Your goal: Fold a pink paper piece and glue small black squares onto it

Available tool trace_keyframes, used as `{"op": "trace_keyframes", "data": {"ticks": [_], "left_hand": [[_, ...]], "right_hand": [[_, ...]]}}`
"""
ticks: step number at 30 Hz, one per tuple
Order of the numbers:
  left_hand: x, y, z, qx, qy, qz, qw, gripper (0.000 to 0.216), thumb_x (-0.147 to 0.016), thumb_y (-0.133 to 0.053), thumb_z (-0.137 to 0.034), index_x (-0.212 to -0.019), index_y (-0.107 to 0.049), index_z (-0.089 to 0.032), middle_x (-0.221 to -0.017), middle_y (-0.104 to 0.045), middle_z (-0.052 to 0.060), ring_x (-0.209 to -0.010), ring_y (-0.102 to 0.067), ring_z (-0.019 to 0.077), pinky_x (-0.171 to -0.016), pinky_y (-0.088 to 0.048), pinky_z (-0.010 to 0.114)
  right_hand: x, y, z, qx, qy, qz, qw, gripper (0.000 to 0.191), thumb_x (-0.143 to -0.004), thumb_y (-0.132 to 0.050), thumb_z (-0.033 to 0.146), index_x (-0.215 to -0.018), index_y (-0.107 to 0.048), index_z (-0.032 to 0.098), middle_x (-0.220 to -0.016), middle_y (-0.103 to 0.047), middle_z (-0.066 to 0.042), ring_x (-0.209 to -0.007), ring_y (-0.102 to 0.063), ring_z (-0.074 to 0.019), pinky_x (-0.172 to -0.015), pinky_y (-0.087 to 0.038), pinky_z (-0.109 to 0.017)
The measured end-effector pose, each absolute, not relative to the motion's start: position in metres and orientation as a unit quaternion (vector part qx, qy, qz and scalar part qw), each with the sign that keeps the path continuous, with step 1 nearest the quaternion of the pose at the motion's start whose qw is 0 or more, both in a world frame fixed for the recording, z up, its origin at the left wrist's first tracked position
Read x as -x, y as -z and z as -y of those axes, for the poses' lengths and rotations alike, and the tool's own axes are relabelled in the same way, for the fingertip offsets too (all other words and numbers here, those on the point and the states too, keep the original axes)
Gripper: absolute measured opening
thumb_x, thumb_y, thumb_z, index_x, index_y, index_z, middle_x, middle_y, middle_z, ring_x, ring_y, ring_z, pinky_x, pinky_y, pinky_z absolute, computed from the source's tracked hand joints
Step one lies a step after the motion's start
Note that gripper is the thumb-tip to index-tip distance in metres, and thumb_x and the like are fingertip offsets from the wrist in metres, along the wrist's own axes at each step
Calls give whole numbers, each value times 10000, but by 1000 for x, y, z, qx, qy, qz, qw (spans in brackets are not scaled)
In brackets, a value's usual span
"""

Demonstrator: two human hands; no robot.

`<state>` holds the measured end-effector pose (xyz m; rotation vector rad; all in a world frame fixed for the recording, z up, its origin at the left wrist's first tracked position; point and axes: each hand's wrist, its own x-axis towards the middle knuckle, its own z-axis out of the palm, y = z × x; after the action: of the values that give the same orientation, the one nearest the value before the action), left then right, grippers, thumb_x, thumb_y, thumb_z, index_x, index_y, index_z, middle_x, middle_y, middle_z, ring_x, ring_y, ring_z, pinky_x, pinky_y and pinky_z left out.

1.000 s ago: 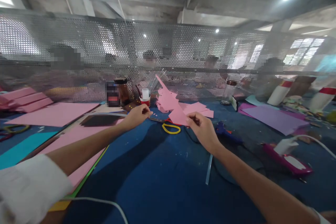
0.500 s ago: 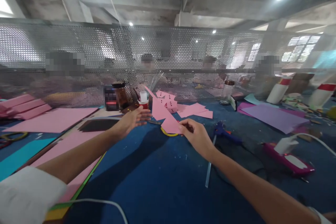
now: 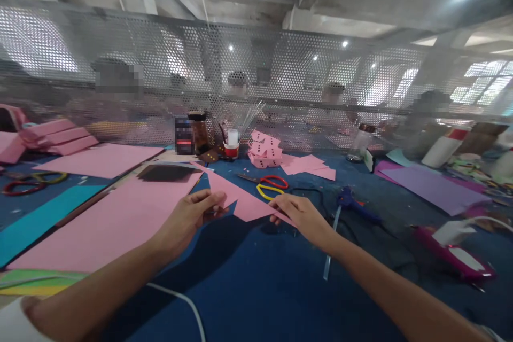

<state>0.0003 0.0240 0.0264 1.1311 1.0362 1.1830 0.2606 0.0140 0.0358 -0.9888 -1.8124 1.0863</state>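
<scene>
A cut piece of pink paper (image 3: pixel 248 204) with pointed corners is stretched between my two hands above the blue table. My left hand (image 3: pixel 194 214) pinches its left part, thumb on top. At the right end, my right hand (image 3: pixel 294 211) grips the paper between thumb and fingers. Just behind the paper lie scissors (image 3: pixel 272 184) with one red and one yellow handle loop. Further back stands a small stack of pink paper pieces with black dots (image 3: pixel 264 149), and beside it are flat pink scraps (image 3: pixel 308 165).
A blue glue gun (image 3: pixel 352 206) with a clear glue stick lies right, near a magenta power strip (image 3: pixel 452 254). Purple sheets (image 3: pixel 433 184) lie beyond it. Large pink sheets (image 3: pixel 108 224) cover the left side. A perforated metal screen (image 3: pixel 280 75) runs behind, with people beyond it.
My left hand, open and apart before, has come down and taken hold of the pink paper. The paper has been lowered and turned flatter, uncovering the scissors. The view has shifted a little.
</scene>
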Motion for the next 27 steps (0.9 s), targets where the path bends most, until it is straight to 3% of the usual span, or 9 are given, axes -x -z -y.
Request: {"op": "trace_keyframes", "data": {"ticks": [3, 9, 15, 19, 27], "left_hand": [[4, -28, -23, -478, -509, -437, 566, 187, -772, -685, -342, -788, -675, -156, -805, -603, 23, -780, -591, 150, -783, -497, 291], [2, -30, -20, -475, -508, -434, 573, 171, -740, -709, -329, -749, -682, -161, -800, -638, 40, -828, -617, 190, -810, -496, 327], [0, -30, -18, -484, -517, -415, 571, 178, -737, -704, -314, -857, -694, -183, -914, -692, 61, -854, -627, 196, -802, -499, 331], [1, -29, -20, -478, -537, -419, 555, 199, -758, -672, -352, -856, -698, -181, -877, -710, 56, -769, -636, 184, -762, -510, 333], [2, -27, -21, -483, -537, -412, 556, 201, -759, -667, -356, -837, -705, -175, -874, -717, 64, -788, -637, 192, -755, -512, 323]], "right_hand": [[-262, -35, -17, 413, -438, 691, 400, 404, -942, -379, 444, -882, -669, 169, -777, -674, -34, -702, -633, -141, -694, -482, -251], [-260, -28, -22, 426, -429, 690, 396, 207, -810, -619, 359, -881, -650, 168, -743, -656, -8, -695, -614, -135, -687, -474, -247], [-263, -24, -24, 457, -371, 716, 374, 196, -829, -583, 366, -856, -658, 187, -730, -645, 0, -693, -588, -143, -646, -442, -243], [-264, -24, -25, 455, -368, 730, 353, 199, -829, -574, 366, -839, -656, 185, -733, -639, -2, -697, -585, -150, -648, -437, -251], [-266, -20, -28, 457, -366, 732, 348, 190, -826, -573, 359, -842, -646, 184, -737, -637, -1, -713, -587, -153, -663, -442, -255]]}}
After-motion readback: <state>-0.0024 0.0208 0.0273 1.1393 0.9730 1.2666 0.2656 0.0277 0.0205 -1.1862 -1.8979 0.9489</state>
